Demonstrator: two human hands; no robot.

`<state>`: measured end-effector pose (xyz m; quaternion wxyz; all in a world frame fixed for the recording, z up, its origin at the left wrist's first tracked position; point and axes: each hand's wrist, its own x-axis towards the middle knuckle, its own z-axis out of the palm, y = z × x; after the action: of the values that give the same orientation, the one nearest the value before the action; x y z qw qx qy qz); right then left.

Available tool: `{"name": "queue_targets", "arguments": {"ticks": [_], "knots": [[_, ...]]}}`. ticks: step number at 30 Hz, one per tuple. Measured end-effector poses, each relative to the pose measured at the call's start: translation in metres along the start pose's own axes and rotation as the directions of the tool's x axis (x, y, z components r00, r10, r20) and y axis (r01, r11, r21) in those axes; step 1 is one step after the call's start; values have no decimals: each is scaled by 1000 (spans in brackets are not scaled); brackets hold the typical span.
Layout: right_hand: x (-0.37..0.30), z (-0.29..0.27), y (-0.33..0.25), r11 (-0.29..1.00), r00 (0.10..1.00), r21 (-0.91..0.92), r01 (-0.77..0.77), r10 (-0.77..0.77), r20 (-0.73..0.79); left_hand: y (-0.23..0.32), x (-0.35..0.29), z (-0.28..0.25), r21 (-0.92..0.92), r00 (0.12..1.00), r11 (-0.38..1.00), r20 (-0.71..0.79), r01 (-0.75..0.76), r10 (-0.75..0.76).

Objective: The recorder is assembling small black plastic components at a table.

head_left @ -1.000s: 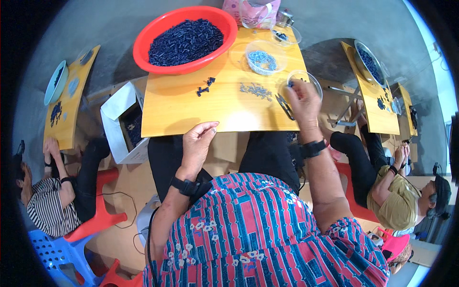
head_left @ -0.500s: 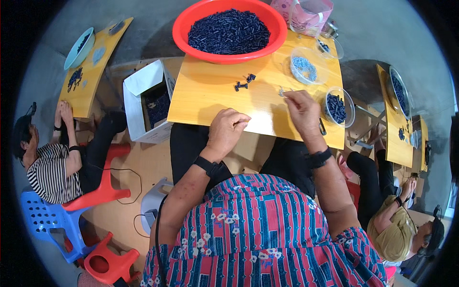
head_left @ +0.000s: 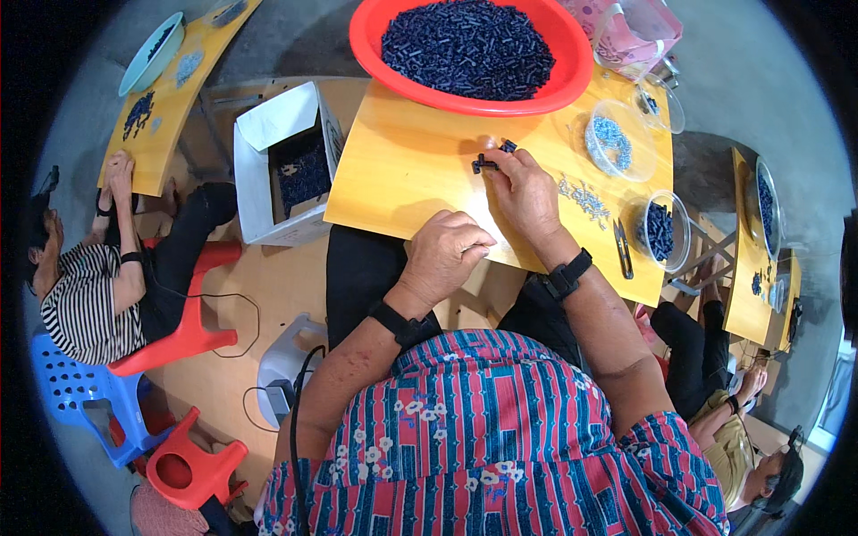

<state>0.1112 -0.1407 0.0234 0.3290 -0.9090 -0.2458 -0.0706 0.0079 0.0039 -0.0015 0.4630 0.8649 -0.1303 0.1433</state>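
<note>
The hands are staying apart from each other. The right hand [head_left: 527,201] is bringing its thumb and forefinger down at a small dark piece [head_left: 483,163] in the middle of the counter [head_left: 393,170]; whether it is gripping the piece I cannot tell. The left hand [head_left: 444,255] is curling in at the near edge, thumb meeting forefinger, possibly hiding something small.

The work is looking far from done. Only a few dark pieces are lying out by the right fingertips, while a great heap of dark tubes [head_left: 469,49] is filling the red basin [head_left: 360,45]. More dark tubes [head_left: 661,230] are waiting in a clear bowl, loose silvery bits [head_left: 585,198] are lying near the scissors [head_left: 623,250], and light-blue bits [head_left: 610,141] are sitting in another bowl. Dark pieces are also lying inside the white box [head_left: 277,116]; whether those are finished is staying unclear.
</note>
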Motion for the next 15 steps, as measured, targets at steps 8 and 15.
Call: {"name": "queue_targets", "arguments": {"ticks": [8, 15], "knots": [[-5, 2, 3, 997, 999, -68, 31, -33, -31, 7, 0, -2, 24, 1000, 999, -13, -23, 24], [-21, -3, 8, 992, 991, -65, 107, -102, 83, 1, 1, -3, -11, 998, 998, 0, 63, -63]]}}
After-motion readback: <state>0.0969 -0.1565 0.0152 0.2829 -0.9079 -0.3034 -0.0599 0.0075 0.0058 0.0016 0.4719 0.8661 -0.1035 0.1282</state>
